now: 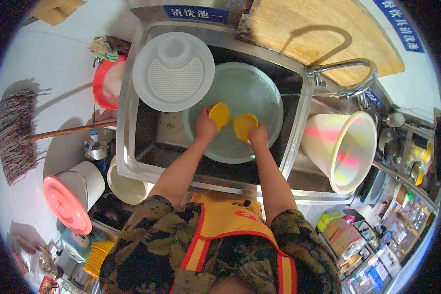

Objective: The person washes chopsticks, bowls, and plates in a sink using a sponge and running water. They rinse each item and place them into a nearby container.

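My left hand (205, 126) grips a round yellow dish (219, 115) over a large pale basin of water (239, 82), which sits in a steel sink (125, 147). Close by on the right, my right hand (258, 135) holds another round yellow piece (244, 126) at its right edge; whether it is a dish or a cloth I cannot tell. The two yellow things are apart. A translucent white plastic tray with a perforated part (175, 79) overlaps the basin's upper left. A thin stream of water reaches the basin from a curved chrome faucet (371, 73).
A tall plastic bucket (318, 134) lies tilted right of the sink. Behind stands a wooden board (334, 36). At left are a mop (16, 132), a red-rimmed bucket (99, 86) and a pink-lidded bucket (68, 204). Boxes (343, 235) fill shelves at lower right.
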`<action>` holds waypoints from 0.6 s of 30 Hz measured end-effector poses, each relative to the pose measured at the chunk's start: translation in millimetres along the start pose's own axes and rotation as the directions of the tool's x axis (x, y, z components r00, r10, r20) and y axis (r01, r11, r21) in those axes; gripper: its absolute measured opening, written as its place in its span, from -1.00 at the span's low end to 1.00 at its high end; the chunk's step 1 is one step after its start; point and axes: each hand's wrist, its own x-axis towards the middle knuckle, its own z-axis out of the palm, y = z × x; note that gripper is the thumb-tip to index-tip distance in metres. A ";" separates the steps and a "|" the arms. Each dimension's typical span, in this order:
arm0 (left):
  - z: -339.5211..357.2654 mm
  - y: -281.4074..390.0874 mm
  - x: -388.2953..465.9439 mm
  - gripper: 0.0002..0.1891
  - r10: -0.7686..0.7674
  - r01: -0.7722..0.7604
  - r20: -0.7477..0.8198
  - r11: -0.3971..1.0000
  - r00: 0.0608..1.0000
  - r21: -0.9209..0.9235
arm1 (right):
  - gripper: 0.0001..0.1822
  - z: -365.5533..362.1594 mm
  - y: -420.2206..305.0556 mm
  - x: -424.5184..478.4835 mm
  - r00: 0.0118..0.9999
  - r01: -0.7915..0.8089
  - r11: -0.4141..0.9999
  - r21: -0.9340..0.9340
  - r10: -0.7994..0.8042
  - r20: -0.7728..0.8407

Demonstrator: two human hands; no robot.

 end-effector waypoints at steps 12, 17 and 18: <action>11.5 53.1 -33.2 -0.54 -0.060 0.619 0.622 0.206 0.781 -0.758 | -0.41 -72.5 -81.8 -48.3 0.846 0.521 0.854 0.010 -0.515 -0.140; -17.4 56.7 -42.0 -0.46 -0.056 0.108 0.105 0.788 0.993 -0.607 | -0.38 -69.6 -64.9 -21.1 0.852 0.426 0.863 -0.270 -0.483 -0.200; -22.0 47.0 -35.6 -0.44 0.055 -0.071 -0.052 0.919 0.997 -0.387 | -0.38 -63.3 -61.7 -18.2 0.875 0.376 0.862 -0.340 -0.452 -0.176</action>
